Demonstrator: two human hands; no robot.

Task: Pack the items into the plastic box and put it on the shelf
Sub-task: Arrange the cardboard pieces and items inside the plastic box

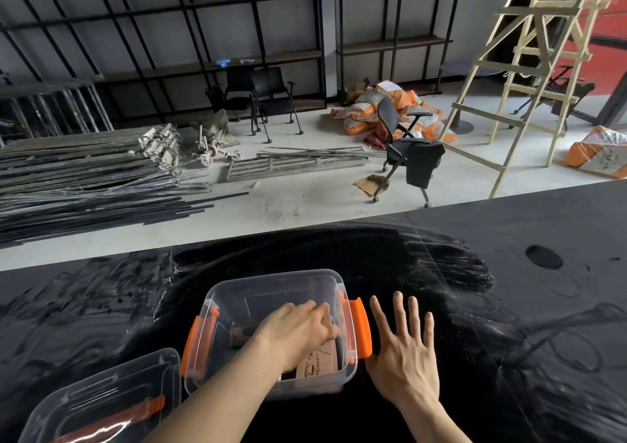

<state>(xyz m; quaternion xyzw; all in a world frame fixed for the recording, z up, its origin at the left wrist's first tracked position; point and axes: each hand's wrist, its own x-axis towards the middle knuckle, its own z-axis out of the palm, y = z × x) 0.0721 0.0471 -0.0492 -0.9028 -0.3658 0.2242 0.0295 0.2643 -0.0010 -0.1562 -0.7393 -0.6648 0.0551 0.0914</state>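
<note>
A clear plastic box (271, 283) with orange side latches (361, 327) stands on the black table near me. My left hand (298, 334) reaches down inside it, its fingers curled on a brown cardboard coffee packet (320, 363) that lies against the box's right wall. A dark item (242, 334) lies in the box just left of that hand, partly hidden. My right hand (405, 351) rests flat on the table right of the box, fingers spread, beside the right latch. The clear lid (101, 398) with an orange handle lies on the table at the lower left.
The black table (509, 307) stretches wide to the right, with a round hole (544, 256). Beyond its far edge are metal bars (84, 184) on the floor, an office chair (407, 151), a wooden ladder (529, 69) and black wall shelves (271, 56).
</note>
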